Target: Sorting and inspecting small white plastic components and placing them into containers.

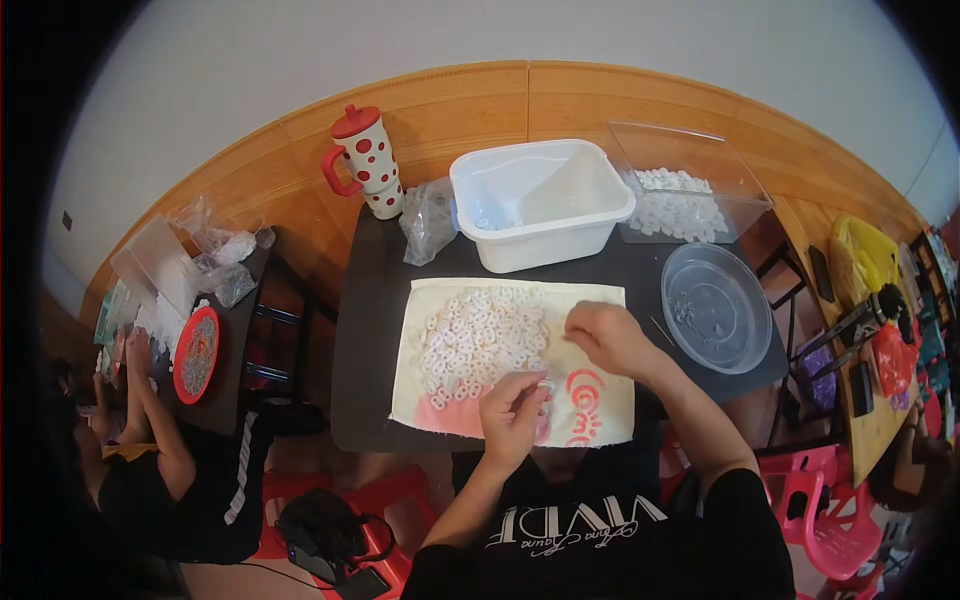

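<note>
The left grip [510, 422] is narrow, pinched on a small pale piece [546, 384]; the right grip [610, 337] is curled between 1 and 2 o'clock from it, and I cannot tell whether it holds anything; a light, steady pinch low over the cloth [610, 395] should serve best; the pile of white looped pieces [480, 335] lies towards 11 o'clock from the left grip.

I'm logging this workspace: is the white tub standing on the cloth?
No, the white tub stands on the dark table, beyond the cream cloth bearing the small white pieces.
</note>
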Demonstrator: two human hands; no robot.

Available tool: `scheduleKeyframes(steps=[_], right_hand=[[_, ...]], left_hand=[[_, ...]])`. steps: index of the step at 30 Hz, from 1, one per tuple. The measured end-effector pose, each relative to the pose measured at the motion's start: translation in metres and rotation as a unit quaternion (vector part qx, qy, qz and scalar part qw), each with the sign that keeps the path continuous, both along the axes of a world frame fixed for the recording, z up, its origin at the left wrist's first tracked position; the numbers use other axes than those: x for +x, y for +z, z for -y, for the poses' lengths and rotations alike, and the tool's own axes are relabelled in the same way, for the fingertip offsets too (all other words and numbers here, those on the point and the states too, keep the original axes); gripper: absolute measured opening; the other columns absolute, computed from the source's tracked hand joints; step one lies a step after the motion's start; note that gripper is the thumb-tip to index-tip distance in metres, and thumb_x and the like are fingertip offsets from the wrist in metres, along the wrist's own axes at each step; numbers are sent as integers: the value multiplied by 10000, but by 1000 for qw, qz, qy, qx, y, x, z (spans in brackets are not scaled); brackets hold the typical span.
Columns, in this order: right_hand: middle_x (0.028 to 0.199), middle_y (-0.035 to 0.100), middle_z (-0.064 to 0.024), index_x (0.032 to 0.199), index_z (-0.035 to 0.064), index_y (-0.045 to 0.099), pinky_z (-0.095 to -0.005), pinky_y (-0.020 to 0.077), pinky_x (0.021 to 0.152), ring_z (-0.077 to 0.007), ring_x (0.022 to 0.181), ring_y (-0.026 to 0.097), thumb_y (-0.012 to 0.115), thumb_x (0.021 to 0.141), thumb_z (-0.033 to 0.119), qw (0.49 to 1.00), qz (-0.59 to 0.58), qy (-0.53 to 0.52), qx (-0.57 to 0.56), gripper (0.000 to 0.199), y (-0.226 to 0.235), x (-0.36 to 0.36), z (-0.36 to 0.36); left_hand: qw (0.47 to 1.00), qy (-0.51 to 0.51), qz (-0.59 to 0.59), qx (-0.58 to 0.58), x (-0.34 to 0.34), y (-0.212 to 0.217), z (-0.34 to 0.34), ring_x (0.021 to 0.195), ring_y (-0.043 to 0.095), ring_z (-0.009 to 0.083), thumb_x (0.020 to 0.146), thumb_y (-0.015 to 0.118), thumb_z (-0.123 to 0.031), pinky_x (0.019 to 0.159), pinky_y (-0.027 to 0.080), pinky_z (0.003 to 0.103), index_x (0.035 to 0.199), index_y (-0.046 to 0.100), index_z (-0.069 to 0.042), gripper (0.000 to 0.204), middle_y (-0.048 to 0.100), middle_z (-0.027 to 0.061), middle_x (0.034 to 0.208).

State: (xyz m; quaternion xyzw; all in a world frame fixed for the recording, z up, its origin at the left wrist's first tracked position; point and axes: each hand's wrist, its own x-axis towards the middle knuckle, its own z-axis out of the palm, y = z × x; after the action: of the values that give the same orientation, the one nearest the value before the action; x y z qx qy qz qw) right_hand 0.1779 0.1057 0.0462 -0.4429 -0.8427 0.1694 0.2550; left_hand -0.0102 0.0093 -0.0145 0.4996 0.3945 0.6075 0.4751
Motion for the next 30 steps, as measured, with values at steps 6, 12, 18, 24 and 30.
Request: scheduleKeyframes(steps=[6,12,18,24,30], right_hand=[[886,614,-160,843,22,597,-435,513,744,-340,860,628,647,782,62,992,122,29,35,88,-14,7,40],[856,648,-109,914,17,634,-340,504,665,-232,772,649,677,820,17,985,-160,-2,-61,103,-6,22,62],[836,666,-40,944,21,693,-246,453,637,-97,736,602,685,879,13,931,-337,4,-140,66,-9,26,74],[858,657,-62,972,13,676,-270,492,667,-130,757,624,671,874,5,920,-348,5,-182,99,-16,34,79],[859,650,-122,942,-1,665,-303,490,649,-249,725,641,672,852,4,963,-269,-12,-10,91,-22,31,78]], left_hand=[[997,-2,-52,59,3,4,-4,718,615,105,880,646,55,599,485,238,1065,676,29,190,638,61,854],[963,-42,-242,108,19,35,3,624,583,236,855,646,17,554,440,305,1041,685,-10,192,615,133,795],[925,-19,-336,179,32,28,-5,627,616,222,817,614,73,561,469,295,991,675,22,191,609,124,788],[932,-12,-335,137,39,25,-3,739,628,327,795,599,55,646,497,400,994,675,-10,223,615,152,811],[921,0,-350,170,34,17,-7,681,629,235,799,611,87,606,494,300,959,655,33,175,626,145,861]])
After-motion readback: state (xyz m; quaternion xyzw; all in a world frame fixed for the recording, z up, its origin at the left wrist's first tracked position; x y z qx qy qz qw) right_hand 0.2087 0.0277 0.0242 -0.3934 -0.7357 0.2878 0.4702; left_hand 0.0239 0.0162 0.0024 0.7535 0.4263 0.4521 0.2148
